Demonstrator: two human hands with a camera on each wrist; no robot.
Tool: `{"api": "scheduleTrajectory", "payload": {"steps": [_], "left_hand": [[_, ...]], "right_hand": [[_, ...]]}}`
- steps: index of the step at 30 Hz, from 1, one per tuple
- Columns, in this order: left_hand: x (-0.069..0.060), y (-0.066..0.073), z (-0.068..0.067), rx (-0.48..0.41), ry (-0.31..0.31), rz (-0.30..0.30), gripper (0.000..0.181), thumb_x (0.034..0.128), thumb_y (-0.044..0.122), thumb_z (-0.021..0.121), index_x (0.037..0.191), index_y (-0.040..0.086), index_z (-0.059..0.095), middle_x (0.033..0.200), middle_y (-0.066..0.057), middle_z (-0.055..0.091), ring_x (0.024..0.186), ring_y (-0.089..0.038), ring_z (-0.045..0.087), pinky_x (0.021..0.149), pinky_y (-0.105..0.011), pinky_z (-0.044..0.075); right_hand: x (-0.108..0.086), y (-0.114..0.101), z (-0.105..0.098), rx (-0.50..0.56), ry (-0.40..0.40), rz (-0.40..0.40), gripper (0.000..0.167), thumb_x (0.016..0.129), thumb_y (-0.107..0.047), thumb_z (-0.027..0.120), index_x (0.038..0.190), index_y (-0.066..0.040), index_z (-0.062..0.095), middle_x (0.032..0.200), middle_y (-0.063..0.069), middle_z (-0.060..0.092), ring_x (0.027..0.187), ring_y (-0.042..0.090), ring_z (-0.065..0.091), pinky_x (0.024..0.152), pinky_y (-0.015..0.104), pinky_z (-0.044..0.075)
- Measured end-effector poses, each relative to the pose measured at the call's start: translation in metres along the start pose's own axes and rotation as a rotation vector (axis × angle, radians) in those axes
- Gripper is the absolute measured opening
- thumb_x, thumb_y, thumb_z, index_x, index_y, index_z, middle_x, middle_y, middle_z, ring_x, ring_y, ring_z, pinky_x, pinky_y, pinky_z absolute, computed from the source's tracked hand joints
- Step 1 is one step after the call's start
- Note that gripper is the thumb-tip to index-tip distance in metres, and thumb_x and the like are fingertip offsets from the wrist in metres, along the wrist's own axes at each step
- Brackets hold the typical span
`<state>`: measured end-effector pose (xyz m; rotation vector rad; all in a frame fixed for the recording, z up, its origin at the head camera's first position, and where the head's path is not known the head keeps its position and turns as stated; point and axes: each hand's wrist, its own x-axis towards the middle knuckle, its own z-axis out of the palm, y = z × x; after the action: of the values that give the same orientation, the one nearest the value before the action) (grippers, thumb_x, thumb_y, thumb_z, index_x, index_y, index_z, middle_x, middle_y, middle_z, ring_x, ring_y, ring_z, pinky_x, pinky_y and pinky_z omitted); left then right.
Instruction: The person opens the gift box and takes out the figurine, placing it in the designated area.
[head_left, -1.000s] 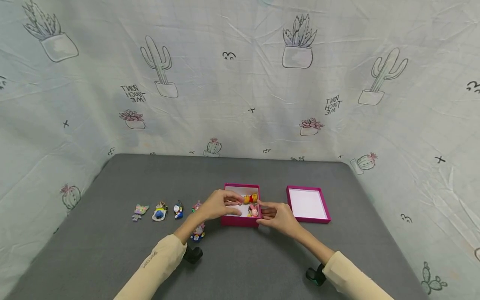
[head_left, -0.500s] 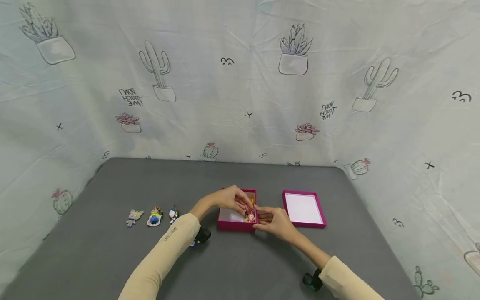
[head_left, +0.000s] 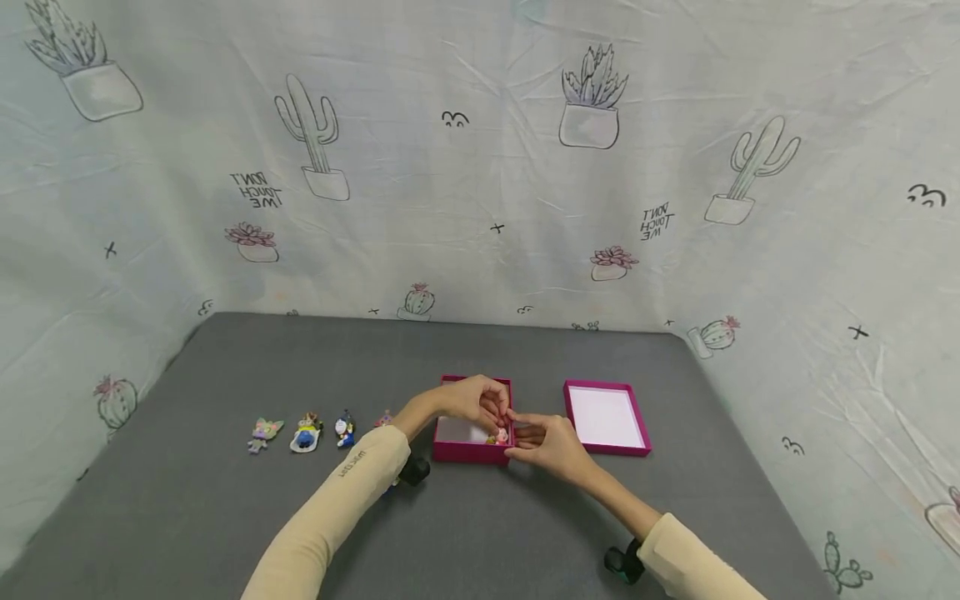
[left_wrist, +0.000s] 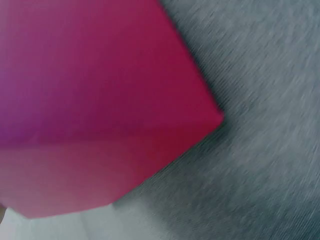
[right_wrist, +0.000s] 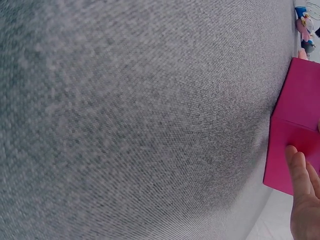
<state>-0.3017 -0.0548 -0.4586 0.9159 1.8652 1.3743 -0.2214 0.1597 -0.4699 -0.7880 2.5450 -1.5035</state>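
One figurine (head_left: 501, 436) shows inside the box (head_left: 468, 452), left hand (head_left: 472, 398) seemingly arranging there, grip unclear, straight-fingered right hand (head_left: 551, 446) bracing; next wants gentle spacing!

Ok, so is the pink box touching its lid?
Apart. The head view shows it: a strip of grey tabletop lies between the pink box and the lid.

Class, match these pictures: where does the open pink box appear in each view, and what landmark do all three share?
Head: the box is low, near the middle.
Left wrist: the box fills the upper left, cut off by the frame.
Right wrist: the box is at the right edge, partly cut off.
Shared landmark: the grey tabletop.
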Motion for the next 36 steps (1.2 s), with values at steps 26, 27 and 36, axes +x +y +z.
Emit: {"api": "scheduleTrajectory", "payload": {"steps": [26,27,36], "left_hand": [[-0.015,0.006,-0.005,0.306,0.216,0.137,0.024,0.0982,0.007,0.046,0.078,0.0,0.056,0.067,-0.011,0.051,0.057,-0.017,0.044,0.054,-0.026,0.04],[-0.015,0.005,-0.006,0.296,0.213,0.133,0.023,0.0981,0.007,0.046,0.079,0.0,0.057,0.069,-0.011,0.053,0.059,-0.02,0.047,0.055,-0.028,0.042],[-0.018,0.007,-0.005,0.277,0.141,0.072,0.011,0.0913,0.001,0.054,0.086,0.006,0.063,0.086,-0.009,0.066,0.077,-0.021,0.062,0.07,-0.034,0.053]], "right_hand": [[0.001,-0.003,-0.002,0.009,-0.008,0.026,0.053,0.078,-0.01,0.08,0.123,0.009,0.06,0.11,0.026,0.065,0.088,0.027,0.07,0.072,0.029,0.056],[0.001,-0.003,-0.002,0.01,-0.008,0.028,0.053,0.078,-0.01,0.08,0.123,0.009,0.06,0.111,0.026,0.065,0.088,0.027,0.07,0.072,0.029,0.056],[0.001,-0.002,-0.002,0.015,-0.018,0.02,0.053,0.078,-0.008,0.079,0.124,0.009,0.059,0.112,0.026,0.065,0.09,0.029,0.07,0.072,0.029,0.056]]}}
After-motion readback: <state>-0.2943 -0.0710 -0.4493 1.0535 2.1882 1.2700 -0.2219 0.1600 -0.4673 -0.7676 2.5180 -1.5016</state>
